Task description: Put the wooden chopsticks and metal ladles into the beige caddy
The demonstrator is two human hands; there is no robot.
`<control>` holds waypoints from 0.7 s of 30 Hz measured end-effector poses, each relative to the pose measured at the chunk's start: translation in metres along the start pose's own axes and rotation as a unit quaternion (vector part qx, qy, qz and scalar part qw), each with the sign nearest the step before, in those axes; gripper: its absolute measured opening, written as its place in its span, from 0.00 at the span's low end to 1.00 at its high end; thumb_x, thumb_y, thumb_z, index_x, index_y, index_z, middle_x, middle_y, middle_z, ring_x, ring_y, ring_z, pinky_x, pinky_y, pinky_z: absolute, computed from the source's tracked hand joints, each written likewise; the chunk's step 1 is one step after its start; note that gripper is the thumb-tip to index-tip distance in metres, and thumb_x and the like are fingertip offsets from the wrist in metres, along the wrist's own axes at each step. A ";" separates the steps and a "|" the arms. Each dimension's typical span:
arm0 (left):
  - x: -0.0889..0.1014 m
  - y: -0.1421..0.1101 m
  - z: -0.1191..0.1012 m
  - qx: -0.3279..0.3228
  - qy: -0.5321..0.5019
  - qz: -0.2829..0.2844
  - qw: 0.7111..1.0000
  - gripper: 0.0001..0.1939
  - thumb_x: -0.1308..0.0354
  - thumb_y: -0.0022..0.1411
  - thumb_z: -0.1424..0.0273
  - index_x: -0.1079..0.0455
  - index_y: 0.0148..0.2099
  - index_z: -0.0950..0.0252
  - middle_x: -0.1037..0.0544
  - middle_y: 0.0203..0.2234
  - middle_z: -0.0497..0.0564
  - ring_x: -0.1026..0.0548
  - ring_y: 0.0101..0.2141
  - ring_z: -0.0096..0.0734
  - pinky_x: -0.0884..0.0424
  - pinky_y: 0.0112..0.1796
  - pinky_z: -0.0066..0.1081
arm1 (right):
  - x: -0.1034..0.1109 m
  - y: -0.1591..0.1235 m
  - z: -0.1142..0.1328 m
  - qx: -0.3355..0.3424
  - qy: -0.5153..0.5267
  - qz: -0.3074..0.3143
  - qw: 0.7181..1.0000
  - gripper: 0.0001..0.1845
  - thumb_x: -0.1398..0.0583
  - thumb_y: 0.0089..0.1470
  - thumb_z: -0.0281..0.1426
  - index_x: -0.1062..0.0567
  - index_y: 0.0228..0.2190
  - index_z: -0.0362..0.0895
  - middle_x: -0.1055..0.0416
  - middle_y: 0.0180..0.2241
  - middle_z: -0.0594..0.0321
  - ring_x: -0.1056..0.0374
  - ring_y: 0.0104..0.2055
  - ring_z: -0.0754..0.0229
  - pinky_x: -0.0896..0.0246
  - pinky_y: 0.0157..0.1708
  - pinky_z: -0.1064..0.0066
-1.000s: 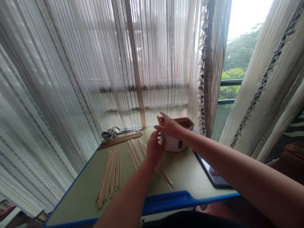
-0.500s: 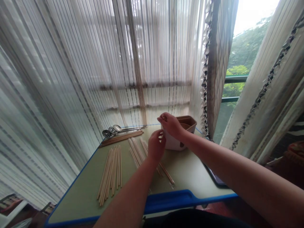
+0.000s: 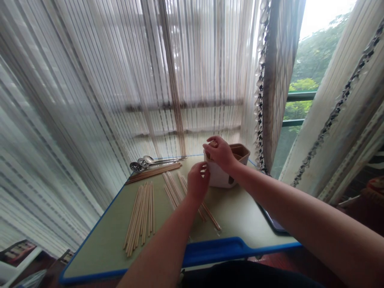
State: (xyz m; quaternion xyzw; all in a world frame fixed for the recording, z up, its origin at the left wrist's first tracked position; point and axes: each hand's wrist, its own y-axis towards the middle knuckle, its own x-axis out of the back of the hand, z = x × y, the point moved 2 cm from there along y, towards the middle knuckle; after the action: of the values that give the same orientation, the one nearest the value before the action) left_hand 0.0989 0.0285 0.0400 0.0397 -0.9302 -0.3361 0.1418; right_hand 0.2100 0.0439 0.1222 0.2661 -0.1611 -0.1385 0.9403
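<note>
We find the right hand's (image 3: 223, 155) grip closed around a bundle of slim tan wooden sticks (image 3: 213, 144) at the left end of the white, brown-rimmed plastic box (image 3: 220, 176), not yet released. The left hand (image 3: 198, 181) curls beside the box; whether it grips anything, we cannot tell. We record pale loose wooden chopsticks (image 3: 140, 216), brown chopsticks (image 3: 156, 173) and silvery metal ladles (image 3: 144, 162) remaining outside, on the green, blue-edged desk (image 3: 237, 216).

Stick bundle (image 3: 213, 144) mostly hid in R hand (image 3: 221, 152), tablet (image 3: 275, 225) pt. hid behind R forearm (image 3: 285, 196)
</note>
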 end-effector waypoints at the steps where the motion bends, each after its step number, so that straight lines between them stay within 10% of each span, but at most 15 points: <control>1: 0.000 0.000 0.000 0.001 -0.002 -0.001 1.000 0.12 0.47 0.55 0.78 0.31 0.43 0.67 0.26 0.37 0.54 0.24 0.34 0.28 0.24 0.34 0.29 | 0.000 0.000 0.000 -0.004 0.003 0.005 1.000 0.16 0.38 0.43 0.38 0.32 0.35 0.43 0.32 0.25 0.66 0.33 0.28 0.63 0.38 0.30 0.69; 8: 0.000 0.001 0.000 0.008 -0.004 0.001 1.000 0.12 0.47 0.55 0.77 0.32 0.43 0.67 0.26 0.37 0.54 0.24 0.34 0.28 0.24 0.34 0.29 | -0.002 0.002 -0.001 -0.037 0.053 0.073 0.995 0.15 0.38 0.43 0.41 0.35 0.24 0.43 0.35 0.19 0.67 0.38 0.22 0.66 0.41 0.24 0.72; 15: 0.001 0.002 -0.001 0.014 -0.008 0.002 1.000 0.11 0.46 0.55 0.77 0.31 0.42 0.67 0.25 0.36 0.54 0.24 0.34 0.28 0.25 0.34 0.29 | 0.003 0.010 0.003 0.004 -0.011 -0.018 1.000 0.17 0.42 0.47 0.46 0.37 0.23 0.45 0.39 0.18 0.69 0.41 0.22 0.66 0.44 0.24 0.72; 21: 0.003 0.004 0.002 0.014 -0.013 0.007 1.000 0.10 0.47 0.55 0.77 0.31 0.41 0.67 0.25 0.35 0.54 0.24 0.33 0.28 0.25 0.34 0.29 | -0.002 0.004 -0.001 -0.002 -0.054 0.071 0.996 0.12 0.38 0.43 0.37 0.35 0.22 0.44 0.35 0.19 0.67 0.37 0.24 0.64 0.41 0.26 0.72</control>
State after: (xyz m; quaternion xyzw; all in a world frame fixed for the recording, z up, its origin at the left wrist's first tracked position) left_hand 0.0953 0.0322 0.0415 0.0309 -0.9370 -0.3221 0.1318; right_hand 0.2093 0.0486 0.1234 0.2444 -0.2295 -0.0860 0.9382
